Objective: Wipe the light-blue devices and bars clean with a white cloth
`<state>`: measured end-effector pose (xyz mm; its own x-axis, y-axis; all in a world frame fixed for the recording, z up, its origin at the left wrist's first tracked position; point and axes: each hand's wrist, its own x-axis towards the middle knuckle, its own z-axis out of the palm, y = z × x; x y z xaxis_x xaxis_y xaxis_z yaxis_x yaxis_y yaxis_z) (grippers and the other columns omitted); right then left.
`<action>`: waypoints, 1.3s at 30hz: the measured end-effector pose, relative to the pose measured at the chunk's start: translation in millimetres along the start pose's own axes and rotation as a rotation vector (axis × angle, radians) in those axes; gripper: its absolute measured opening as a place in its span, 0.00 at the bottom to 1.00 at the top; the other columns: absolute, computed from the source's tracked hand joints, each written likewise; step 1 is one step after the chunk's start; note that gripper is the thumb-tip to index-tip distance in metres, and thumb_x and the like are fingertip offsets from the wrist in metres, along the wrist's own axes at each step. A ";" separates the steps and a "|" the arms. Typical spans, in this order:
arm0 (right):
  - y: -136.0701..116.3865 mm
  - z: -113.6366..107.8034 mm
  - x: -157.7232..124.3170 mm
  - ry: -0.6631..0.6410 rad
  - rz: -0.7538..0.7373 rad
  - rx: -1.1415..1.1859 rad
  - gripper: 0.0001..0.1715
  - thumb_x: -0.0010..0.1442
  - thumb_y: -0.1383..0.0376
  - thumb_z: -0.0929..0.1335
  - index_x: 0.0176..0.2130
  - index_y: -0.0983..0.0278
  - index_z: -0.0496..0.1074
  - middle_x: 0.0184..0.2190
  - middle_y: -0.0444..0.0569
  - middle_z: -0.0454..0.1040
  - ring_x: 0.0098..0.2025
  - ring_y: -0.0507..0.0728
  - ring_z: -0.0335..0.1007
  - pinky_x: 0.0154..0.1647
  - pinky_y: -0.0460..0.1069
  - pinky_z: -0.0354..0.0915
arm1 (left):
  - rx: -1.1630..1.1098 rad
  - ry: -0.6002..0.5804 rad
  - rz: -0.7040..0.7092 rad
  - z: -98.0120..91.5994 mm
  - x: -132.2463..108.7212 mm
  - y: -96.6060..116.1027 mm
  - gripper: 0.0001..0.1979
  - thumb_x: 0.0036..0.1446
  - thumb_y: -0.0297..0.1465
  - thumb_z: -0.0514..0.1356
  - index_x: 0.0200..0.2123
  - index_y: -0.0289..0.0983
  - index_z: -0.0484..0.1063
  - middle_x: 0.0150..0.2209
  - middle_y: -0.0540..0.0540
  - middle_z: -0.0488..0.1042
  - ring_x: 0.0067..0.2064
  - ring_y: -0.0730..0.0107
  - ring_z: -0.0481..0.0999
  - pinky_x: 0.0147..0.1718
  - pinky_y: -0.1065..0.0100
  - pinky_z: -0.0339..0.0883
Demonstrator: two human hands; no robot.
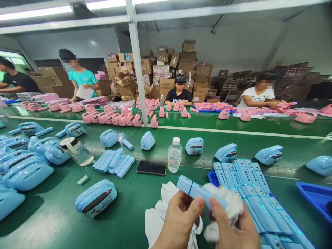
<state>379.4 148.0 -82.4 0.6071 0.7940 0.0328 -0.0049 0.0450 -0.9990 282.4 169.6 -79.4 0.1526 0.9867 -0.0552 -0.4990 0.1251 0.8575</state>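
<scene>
My left hand (178, 218) grips one end of a light blue plastic bar (194, 189) with a thin teal band around it. My right hand (232, 226) presses a crumpled white cloth (224, 204) against the bar's far end. Another white cloth (155, 221) lies on the green belt below my left hand. To the right of my right hand, a blue tray (213, 178) holds several rows of matching bars (255, 197). Its lower part runs out of view. Light blue cases with dark windows lie nearby, such as one (95, 197) to my left.
A dark phone (151, 167), a water bottle (174, 155) and a glass jar (76, 151) stand on the belt, with loose blue bars (114, 163). Beyond, co-workers (178, 91) sit at pink cases. A steel post (137, 65) and stacked cardboard boxes (168, 72) stand behind.
</scene>
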 end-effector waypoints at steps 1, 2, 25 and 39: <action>-1.7 2.9 2.2 0.063 -0.101 0.006 0.32 0.55 0.44 0.78 0.49 0.59 0.73 0.41 0.49 0.80 0.42 0.63 0.79 0.40 0.53 0.75 | -0.018 -0.039 -0.035 -0.1 -3.9 -0.2 0.27 0.53 0.51 0.73 0.39 0.31 0.80 0.31 0.45 0.77 0.31 0.72 0.72 0.27 0.73 0.63; -2.9 5.4 6.2 0.092 -0.238 -0.019 0.26 0.59 0.48 0.77 0.47 0.60 0.72 0.42 0.49 0.78 0.42 0.60 0.77 0.42 0.52 0.73 | -0.013 -0.054 -0.064 -3.0 -8.0 -0.3 0.26 0.54 0.50 0.72 0.41 0.32 0.81 0.33 0.43 0.79 0.32 0.70 0.73 0.28 0.72 0.64; -34.3 44.4 41.8 -0.525 -1.059 -0.369 0.07 0.70 0.69 0.69 0.46 0.60 0.67 0.39 0.45 0.70 0.37 0.53 0.68 0.40 0.48 0.64 | 0.000 0.617 0.072 -111.3 -22.0 20.6 0.16 0.61 0.45 0.69 0.39 0.37 0.75 0.32 0.52 0.75 0.29 0.75 0.74 0.27 0.74 0.65; 30.5 101.4 51.5 -0.745 -0.680 -0.410 0.05 0.66 0.64 0.66 0.35 0.59 0.69 0.31 0.43 0.70 0.31 0.56 0.64 0.34 0.50 0.61 | 0.098 0.627 0.063 -127.5 -31.2 9.3 0.26 0.54 0.53 0.71 0.41 0.36 0.78 0.32 0.48 0.78 0.28 0.70 0.76 0.25 0.71 0.66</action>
<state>330.0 251.8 -108.1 -0.2519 0.8541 0.4551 0.4994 0.5175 -0.6948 164.3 153.1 -134.9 -0.4172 0.8688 -0.2666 -0.4061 0.0842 0.9099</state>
